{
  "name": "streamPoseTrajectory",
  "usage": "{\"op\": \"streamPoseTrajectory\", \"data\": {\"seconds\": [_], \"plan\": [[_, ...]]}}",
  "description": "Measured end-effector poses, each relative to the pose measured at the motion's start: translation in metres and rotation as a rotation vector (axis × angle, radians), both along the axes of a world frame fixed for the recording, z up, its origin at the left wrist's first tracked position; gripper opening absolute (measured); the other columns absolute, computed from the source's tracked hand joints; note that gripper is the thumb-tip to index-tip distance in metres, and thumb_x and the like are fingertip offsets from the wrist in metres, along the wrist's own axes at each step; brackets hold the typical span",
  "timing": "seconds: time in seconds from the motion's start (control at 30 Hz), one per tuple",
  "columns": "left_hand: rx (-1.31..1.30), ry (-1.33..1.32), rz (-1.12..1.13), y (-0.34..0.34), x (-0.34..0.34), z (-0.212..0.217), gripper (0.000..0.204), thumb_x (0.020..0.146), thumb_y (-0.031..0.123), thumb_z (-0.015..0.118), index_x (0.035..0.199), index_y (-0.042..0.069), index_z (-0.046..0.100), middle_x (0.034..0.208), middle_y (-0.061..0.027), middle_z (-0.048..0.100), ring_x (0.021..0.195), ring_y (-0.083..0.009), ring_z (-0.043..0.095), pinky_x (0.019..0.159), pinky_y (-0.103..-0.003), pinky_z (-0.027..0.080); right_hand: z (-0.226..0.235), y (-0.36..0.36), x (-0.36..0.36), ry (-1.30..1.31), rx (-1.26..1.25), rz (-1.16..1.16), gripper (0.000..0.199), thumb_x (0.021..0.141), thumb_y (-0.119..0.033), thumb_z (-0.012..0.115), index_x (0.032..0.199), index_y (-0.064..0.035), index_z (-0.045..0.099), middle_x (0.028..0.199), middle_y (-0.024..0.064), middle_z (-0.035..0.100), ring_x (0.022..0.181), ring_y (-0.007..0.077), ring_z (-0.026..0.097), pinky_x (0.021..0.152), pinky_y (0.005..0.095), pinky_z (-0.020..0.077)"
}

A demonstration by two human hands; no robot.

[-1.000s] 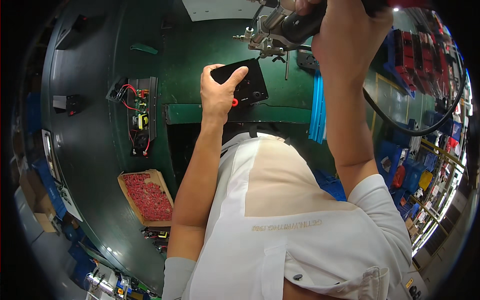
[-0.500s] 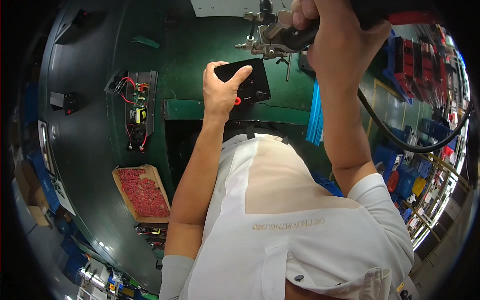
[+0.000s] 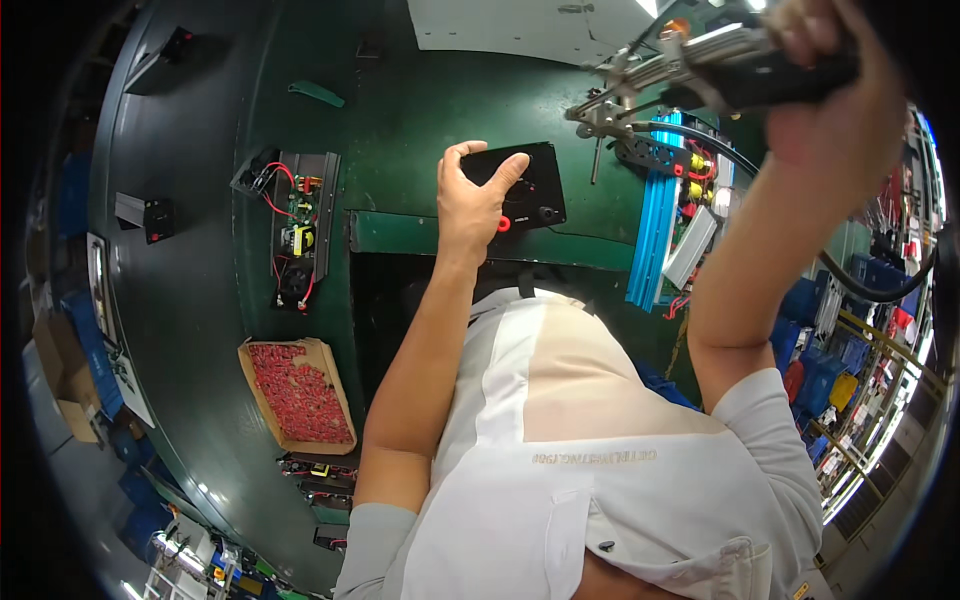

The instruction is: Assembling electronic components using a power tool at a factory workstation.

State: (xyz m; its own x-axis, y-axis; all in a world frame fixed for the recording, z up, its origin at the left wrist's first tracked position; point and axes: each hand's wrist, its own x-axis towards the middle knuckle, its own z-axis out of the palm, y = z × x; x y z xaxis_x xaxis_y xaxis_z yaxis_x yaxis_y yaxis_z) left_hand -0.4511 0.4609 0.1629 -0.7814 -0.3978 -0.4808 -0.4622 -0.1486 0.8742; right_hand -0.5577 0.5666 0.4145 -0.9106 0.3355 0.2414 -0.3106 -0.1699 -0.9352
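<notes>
Left hand [image 3: 472, 205]: lay on the near-left corner of the black panel [image 3: 525, 187], thumb across its face, fingers curled over its far edge; a closed, pinning hold.
Black panel: flat on the green bench [image 3: 400, 110] at its near edge, with a red button and dark round sockets on its face. Against the two earlier views it sat in the same spot under the same hand.
Right hand [image 3: 835, 90]: wrapped tight around the black body of the powered driver [image 3: 740, 70], raised at the upper right.
Powered driver: metal nose angled left and down, tip above and to the right of the panel, apart from it. Earlier it hung closer over the panel's far edge; it stood farther right and higher in this view.
Reading of the change: probably a pause between fastenings, panel kept steady.
Blue rail [image 3: 657, 225]: upright just right of the panel.
Open circuit unit [image 3: 298, 235]: well left on the bench.
Cardboard tray of red parts [image 3: 298, 392]: near-left, untouched.
</notes>
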Motion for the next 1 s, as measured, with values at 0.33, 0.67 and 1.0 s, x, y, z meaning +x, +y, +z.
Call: {"op": "streamPoseTrajectory", "data": {"seconds": [0.33,0.67,1.0], "plan": [[0.063,-0.041,-0.018,-0.004,-0.001,0.006,0.057,0.085,0.043,0.083,0.118,0.004,0.058,0.124,-0.0124,0.054,0.112,-0.0255,0.056,0.095,-0.037,0.047,-0.021,-0.012,-0.015,0.134,0.117,-0.030,0.018,0.093,-0.017,0.066,0.107,-0.0070,0.061,0.066,-0.0027,0.051,0.054,0.0103,0.050,0.050,0.0272,0.0446],[0.063,-0.028,-0.020,-0.003,-0.006,0.011,0.055,0.086,0.045,0.082,0.113,0.003,0.057,0.121,-0.0142,0.054,0.111,-0.0270,0.055,0.097,-0.039,0.047,-0.033,-0.028,-0.006,0.225,0.183,0.033,0.019,0.094,-0.018,0.062,0.107,-0.0051,0.058,0.064,-0.0024,0.050,0.052,0.0104,0.050,0.048,0.0284,0.0467],[-0.112,0.065,0.000,-0.003,-0.005,0.003,0.064,0.085,0.042,0.083,0.120,-0.004,0.055,0.122,-0.0194,0.055,0.117,-0.0331,0.055,0.102,-0.042,0.044,-0.034,-0.069,0.025,-0.084,0.154,0.223,0.025,0.094,-0.015,0.057,0.117,-0.0046,0.054,0.060,0.0006,0.047,0.048,0.0124,0.048,0.048,0.0282,0.0473]]}}
